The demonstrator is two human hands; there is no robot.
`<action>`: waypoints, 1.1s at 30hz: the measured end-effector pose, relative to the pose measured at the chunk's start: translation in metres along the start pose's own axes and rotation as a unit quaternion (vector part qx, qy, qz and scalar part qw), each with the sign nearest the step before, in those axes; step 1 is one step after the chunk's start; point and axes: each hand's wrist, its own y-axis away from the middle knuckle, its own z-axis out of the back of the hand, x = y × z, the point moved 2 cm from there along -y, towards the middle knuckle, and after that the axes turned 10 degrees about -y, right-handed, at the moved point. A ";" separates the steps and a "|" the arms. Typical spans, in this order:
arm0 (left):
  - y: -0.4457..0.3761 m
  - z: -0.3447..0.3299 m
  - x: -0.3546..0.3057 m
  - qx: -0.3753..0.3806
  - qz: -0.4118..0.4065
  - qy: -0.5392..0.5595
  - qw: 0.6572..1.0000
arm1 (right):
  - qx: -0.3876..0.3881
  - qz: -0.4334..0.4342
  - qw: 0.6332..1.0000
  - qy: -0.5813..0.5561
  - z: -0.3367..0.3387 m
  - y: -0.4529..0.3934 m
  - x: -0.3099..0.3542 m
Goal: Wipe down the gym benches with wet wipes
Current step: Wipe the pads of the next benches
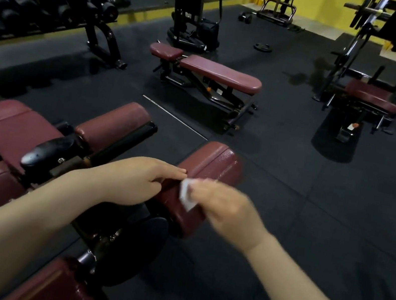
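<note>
The wiping looks to be in its middle stretch, on the nearest machine only: the right hand (pixel 223 207) has its fingers clenched around a small bunched white wet wipe (pixel 188 193) and presses it against the maroon roller pad (pixel 202 177) on the right of this bench, while the left hand (pixel 138 179) lies over the pad's inner end, fingers curled onto it to steady it. The far end of that pad carries a wet-looking sheen and speckled highlights, so I judge that part already wiped (the right hand is blurred, so exactly where the wipe touches is hard to fix). The opposite roller pad (pixel 116 125) and the seat pad (pixel 18 126) to the left look dull and dry, though I cannot tell whether they were done. Well apart across the dark rubber floor, a flat adjustable bench (pixel 221 73) and another maroon-seated machine (pixel 370 95) probably remain.
</note>
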 end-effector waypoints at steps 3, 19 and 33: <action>-0.002 0.000 -0.001 0.003 0.009 -0.011 1.000 | -0.144 -0.210 0.966 0.052 0.025 -0.007 -0.055; -0.007 -0.005 0.002 -0.010 0.021 -0.108 0.994 | -0.081 -0.130 0.986 -0.066 -0.004 -0.005 0.009; -0.017 -0.013 0.013 -0.035 0.006 0.000 0.999 | 0.030 -0.008 0.996 -0.082 -0.006 0.008 0.029</action>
